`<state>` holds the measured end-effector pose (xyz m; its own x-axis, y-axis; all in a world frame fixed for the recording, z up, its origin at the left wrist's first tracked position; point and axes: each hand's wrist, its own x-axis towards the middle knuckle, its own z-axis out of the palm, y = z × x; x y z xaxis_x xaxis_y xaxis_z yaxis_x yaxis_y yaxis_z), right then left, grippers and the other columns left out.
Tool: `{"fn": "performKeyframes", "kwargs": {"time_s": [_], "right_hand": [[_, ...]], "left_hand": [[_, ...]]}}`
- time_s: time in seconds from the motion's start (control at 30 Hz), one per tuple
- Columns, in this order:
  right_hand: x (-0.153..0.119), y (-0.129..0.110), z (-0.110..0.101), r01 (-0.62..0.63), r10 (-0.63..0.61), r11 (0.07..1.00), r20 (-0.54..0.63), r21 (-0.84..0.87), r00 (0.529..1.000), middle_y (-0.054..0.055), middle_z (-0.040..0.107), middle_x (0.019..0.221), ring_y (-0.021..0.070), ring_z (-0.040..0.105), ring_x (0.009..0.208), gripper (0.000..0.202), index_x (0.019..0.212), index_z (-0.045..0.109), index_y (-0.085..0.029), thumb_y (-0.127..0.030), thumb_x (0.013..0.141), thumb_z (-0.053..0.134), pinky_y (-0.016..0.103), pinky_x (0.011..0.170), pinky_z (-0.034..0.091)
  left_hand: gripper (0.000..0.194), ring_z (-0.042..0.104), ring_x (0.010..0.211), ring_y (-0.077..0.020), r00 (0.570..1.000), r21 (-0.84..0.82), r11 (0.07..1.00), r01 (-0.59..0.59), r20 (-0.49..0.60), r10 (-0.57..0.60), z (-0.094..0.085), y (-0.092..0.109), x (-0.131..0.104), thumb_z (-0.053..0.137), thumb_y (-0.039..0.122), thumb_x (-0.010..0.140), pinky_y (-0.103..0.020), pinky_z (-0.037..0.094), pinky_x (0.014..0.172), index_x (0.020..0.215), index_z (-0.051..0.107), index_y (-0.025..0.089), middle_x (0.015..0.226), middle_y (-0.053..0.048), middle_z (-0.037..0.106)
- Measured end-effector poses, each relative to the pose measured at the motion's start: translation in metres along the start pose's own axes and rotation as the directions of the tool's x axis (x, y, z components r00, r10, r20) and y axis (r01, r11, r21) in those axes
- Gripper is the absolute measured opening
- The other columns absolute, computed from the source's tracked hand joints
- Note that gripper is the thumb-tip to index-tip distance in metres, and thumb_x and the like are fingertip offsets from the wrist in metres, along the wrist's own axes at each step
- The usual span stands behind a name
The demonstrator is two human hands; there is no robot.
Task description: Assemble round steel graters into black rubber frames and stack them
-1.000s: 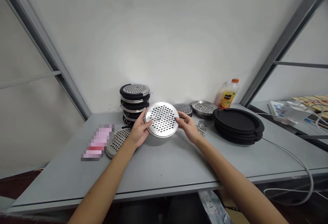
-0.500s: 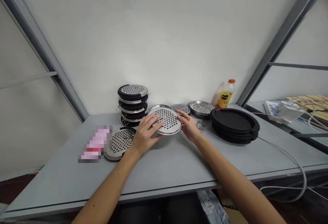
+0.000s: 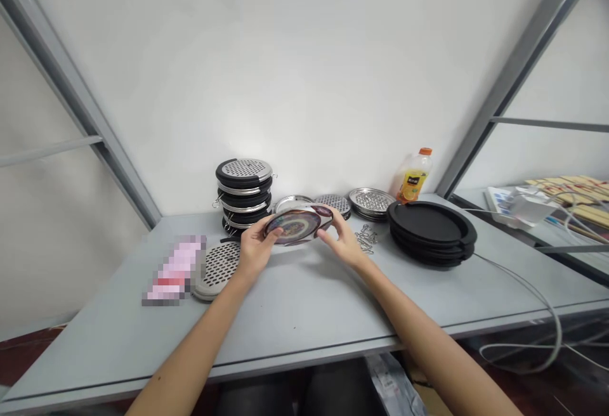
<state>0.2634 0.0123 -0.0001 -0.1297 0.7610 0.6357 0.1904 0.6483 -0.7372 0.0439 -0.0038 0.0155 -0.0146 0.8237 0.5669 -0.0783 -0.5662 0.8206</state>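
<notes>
A shiny round metal disc (image 3: 295, 226) is held tilted above the table, its smooth, reflective side facing me. My left hand (image 3: 257, 246) grips its left edge, thumb on the face. At its right edge, my right hand (image 3: 341, 240) holds it between thumb and fingers. Left of my left hand, a perforated metal plate (image 3: 217, 270) lies on the table. Behind it rises a stack of perforated discs with black rings (image 3: 244, 194). Past the held disc are a metal ring-like lid (image 3: 294, 200) and a perforated grey disc (image 3: 333, 203).
Small metal clips (image 3: 366, 240) lie right of my right hand. Perforated metal plates (image 3: 372, 203), a stack of black round trays (image 3: 432, 233) and an orange-capped bottle (image 3: 415, 176) stand beyond. A pixelated pink item (image 3: 175, 270) is at left; a white cable (image 3: 533, 292) at right.
The held disc has been turned from its perforated face to its smooth, reflective one. My left hand has moved from its face to its left edge, and both hands still hold it.
</notes>
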Motion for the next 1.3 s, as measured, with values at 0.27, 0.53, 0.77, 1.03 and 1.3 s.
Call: {"fn": "performKeyframes", "kwargs": {"time_s": [0.27, 0.53, 0.77, 1.03, 1.3], "right_hand": [[0.003, -0.002, 0.006, -0.211, 0.188, 0.936, 0.107, 0.282, 0.976, 0.002, 0.066, 0.077, 0.0169, 0.059, 0.074, 0.03, 0.084, 0.063, -0.018, -0.047, 0.078, 0.067, 0.031, 0.074, 0.048], [0.007, -0.004, -0.003, -0.41, 0.387, 0.728, 0.164, 0.55, 0.907, 0.003, 0.071, 0.086, 0.0176, 0.064, 0.073, 0.037, 0.095, 0.065, -0.019, -0.047, 0.071, 0.074, 0.027, 0.068, 0.049], [0.004, -0.005, 0.004, -0.451, 0.39, 0.74, 0.228, 0.5, 0.892, 0.004, 0.072, 0.095, 0.018, 0.065, 0.079, 0.038, 0.102, 0.068, -0.019, -0.045, 0.075, 0.072, 0.027, 0.072, 0.051], [0.007, 0.003, -0.002, -0.418, 0.315, 0.757, 0.28, 0.503, 0.907, 0.002, 0.066, 0.074, 0.0137, 0.059, 0.063, 0.034, 0.097, 0.068, -0.019, -0.049, 0.082, 0.063, 0.028, 0.065, 0.051], [0.01, -0.006, -0.018, -0.325, 0.251, 0.83, 0.216, 0.453, 0.943, 0.004, 0.069, 0.083, 0.0169, 0.061, 0.072, 0.038, 0.105, 0.071, -0.021, -0.045, 0.075, 0.071, 0.028, 0.064, 0.05]], "left_hand": [[0.03, 0.065, 0.092, -0.0176, 0.976, -0.254, 0.942, 0.218, 0.057, -0.211, -0.002, 0.005, 0.004, 0.073, 0.038, 0.077, -0.031, 0.048, 0.09, 0.097, 0.071, 0.015, 0.096, -0.006, 0.072], [0.034, 0.065, 0.094, -0.0202, 0.957, -0.158, 0.952, 0.261, 0.175, -0.233, -0.001, 0.006, 0.002, 0.071, 0.039, 0.078, -0.031, 0.049, 0.088, 0.103, 0.07, 0.015, 0.102, -0.008, 0.071], [0.037, 0.066, 0.087, -0.0207, 0.934, -0.106, 0.937, 0.334, 0.167, -0.315, 0.004, 0.008, 0.001, 0.072, 0.042, 0.076, -0.03, 0.05, 0.08, 0.099, 0.072, 0.013, 0.091, -0.008, 0.073], [0.038, 0.065, 0.098, -0.0202, 0.955, -0.371, 0.88, 0.297, 0.094, -0.283, -0.003, 0.008, 0.008, 0.075, 0.036, 0.074, -0.031, 0.049, 0.088, 0.105, 0.07, 0.015, 0.104, -0.009, 0.071], [0.044, 0.06, 0.112, -0.0244, 0.963, -0.011, 0.988, 0.153, 0.229, -0.146, -0.002, 0.005, 0.0, 0.069, 0.034, 0.08, -0.036, 0.044, 0.099, 0.119, 0.062, 0.016, 0.119, -0.012, 0.066]]}}
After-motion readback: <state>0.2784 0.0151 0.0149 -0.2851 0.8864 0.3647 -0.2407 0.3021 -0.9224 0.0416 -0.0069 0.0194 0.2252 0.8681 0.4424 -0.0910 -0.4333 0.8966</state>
